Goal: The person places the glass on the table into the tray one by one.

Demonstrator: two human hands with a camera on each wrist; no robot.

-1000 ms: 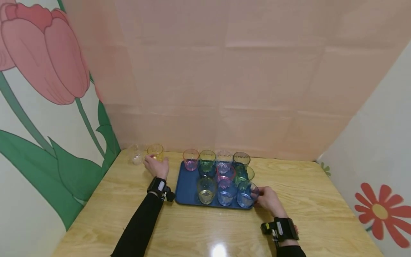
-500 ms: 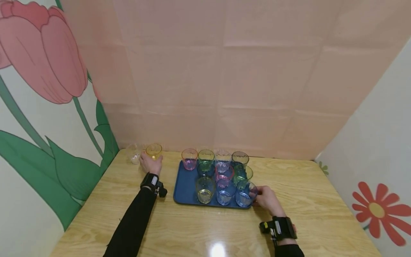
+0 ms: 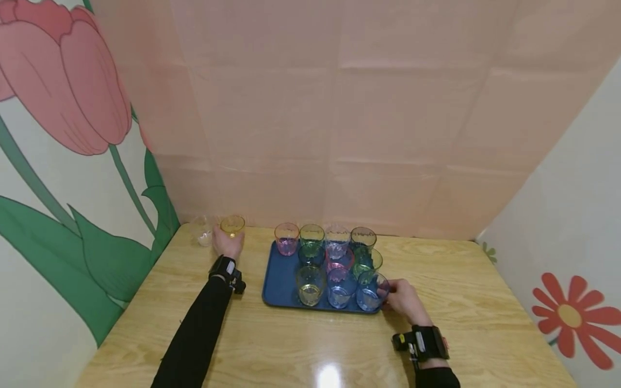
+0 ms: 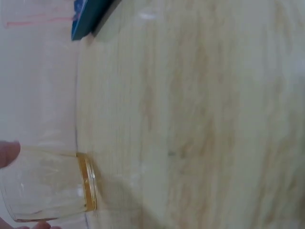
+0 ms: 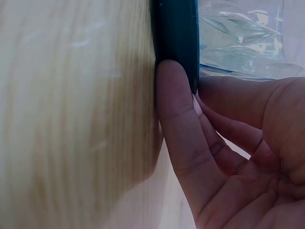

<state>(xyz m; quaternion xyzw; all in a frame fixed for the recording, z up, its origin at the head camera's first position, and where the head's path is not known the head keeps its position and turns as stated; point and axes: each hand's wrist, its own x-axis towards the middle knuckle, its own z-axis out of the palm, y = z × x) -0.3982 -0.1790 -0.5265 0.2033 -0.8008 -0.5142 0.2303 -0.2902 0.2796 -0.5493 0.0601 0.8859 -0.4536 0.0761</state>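
Observation:
At the back left of the table, my left hand [image 3: 228, 245] is at a yellow-tinted glass [image 3: 233, 225]. In the left wrist view the thumb [image 4: 8, 153] lies at one side of that glass and fingertips [image 4: 42, 225] at the other, with its base at the tabletop. My right hand [image 3: 405, 299] pinches the near right corner of the blue tray [image 3: 281, 288]. Seen from the right wrist, one finger [image 5: 174, 90] presses low on the tray's rim [image 5: 176, 33] and the thumb lies over its upper edge, next to a clear blue glass [image 3: 372, 291].
Several tinted glasses stand on the tray, among them a pink glass [image 3: 287, 240], a dark grey glass [image 3: 363, 237] and an olive glass [image 3: 310, 285]. A clear glass [image 3: 202, 231] stands left of the yellow one. A pink covering [image 3: 310, 134] rises behind the table [image 3: 286, 345].
My left hand has shifted slightly left and further back around the yellow glass. The right hand keeps its place at the tray corner, and the glasses on the tray stay put.

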